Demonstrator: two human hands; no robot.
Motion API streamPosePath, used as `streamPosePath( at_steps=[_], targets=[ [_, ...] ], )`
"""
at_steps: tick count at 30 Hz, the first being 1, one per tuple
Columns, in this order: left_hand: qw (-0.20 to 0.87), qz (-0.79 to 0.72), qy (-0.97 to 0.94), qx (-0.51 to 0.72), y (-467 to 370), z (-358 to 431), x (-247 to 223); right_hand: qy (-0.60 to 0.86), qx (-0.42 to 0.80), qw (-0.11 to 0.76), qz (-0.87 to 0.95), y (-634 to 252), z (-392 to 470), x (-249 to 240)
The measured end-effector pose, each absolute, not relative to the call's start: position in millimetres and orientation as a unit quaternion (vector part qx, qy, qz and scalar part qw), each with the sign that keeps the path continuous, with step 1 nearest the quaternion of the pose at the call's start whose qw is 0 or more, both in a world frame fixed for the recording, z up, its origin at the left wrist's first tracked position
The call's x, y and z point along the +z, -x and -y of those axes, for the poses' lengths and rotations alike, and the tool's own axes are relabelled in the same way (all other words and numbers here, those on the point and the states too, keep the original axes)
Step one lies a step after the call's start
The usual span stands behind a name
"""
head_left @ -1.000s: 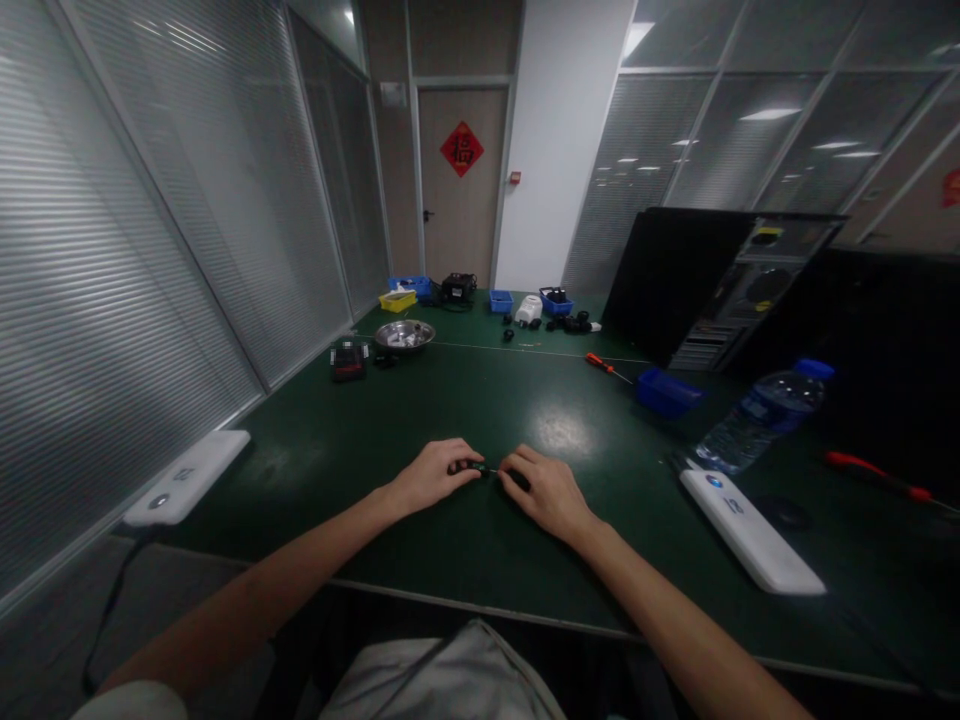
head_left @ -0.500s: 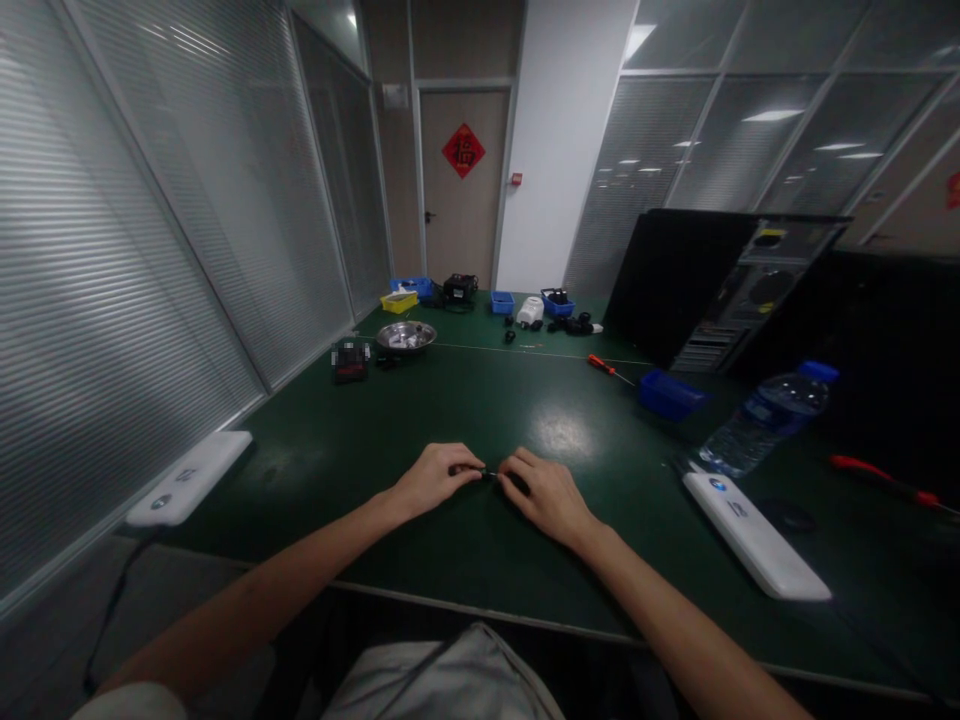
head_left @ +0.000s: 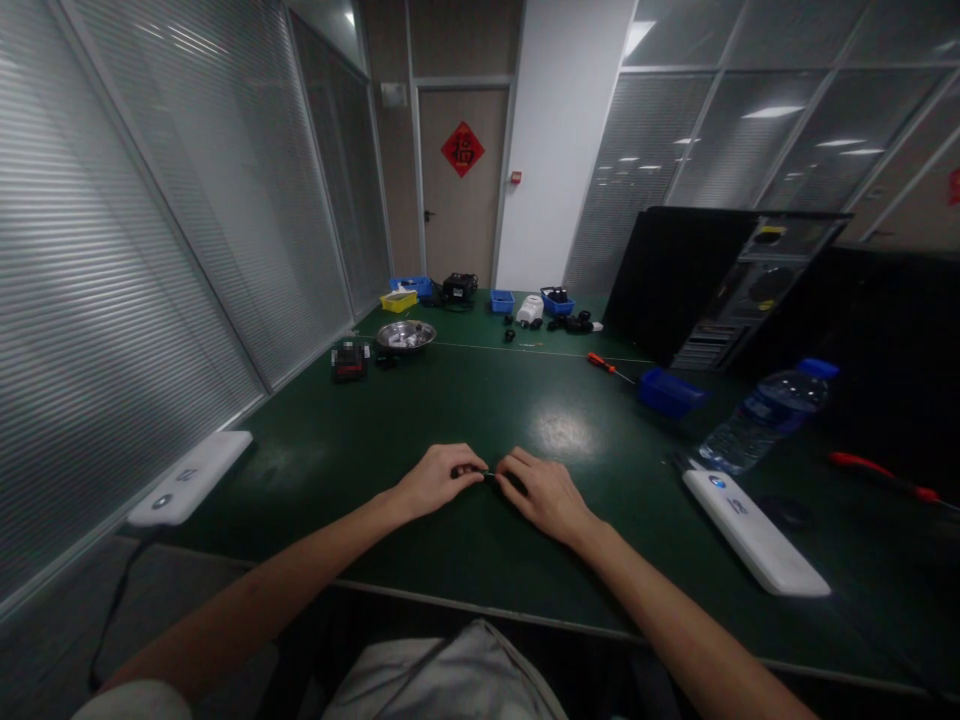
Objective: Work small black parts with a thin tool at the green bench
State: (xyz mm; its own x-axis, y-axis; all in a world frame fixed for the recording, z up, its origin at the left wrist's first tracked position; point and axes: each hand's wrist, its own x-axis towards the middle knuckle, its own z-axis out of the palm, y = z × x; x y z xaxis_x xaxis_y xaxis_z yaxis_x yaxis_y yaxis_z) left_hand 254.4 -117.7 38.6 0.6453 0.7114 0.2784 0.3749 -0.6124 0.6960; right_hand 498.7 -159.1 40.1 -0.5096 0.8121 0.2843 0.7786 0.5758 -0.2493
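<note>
Two hands low over the bench, near its front edge, about midway along. My left hand has its grip closed round a small dark piece, thumb and fingers pinching. A thin bright tip shows between the hands. My right hand, fingertips bunched, meets its far end; whether that grip pinches anything else, cannot tell. Metal dish toward the back left.
</note>
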Motion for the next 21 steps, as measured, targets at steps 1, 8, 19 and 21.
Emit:
streamPosePath(
  at_steps=[1,8,19,21],
  targets=[
    [0.302,-0.316,-0.857,0.273,-254.9,117.9,38.5,0.455,0.04,0.185,0.87,-498.2,159.0,39.8],
    [0.332,-0.344,-0.829,0.291,-256.7,115.3,36.1,0.439,0.028,0.187,0.878,-497.0,159.9,41.8],
    [0.42,-0.375,-0.764,0.315,-258.5,116.0,36.8,0.441,0.027,0.176,0.88,-495.4,161.2,46.8],
    [0.438,-0.377,-0.753,0.315,-259.2,116.1,35.8,0.441,0.029,0.174,0.88,-495.1,161.5,48.5]
  ],
)
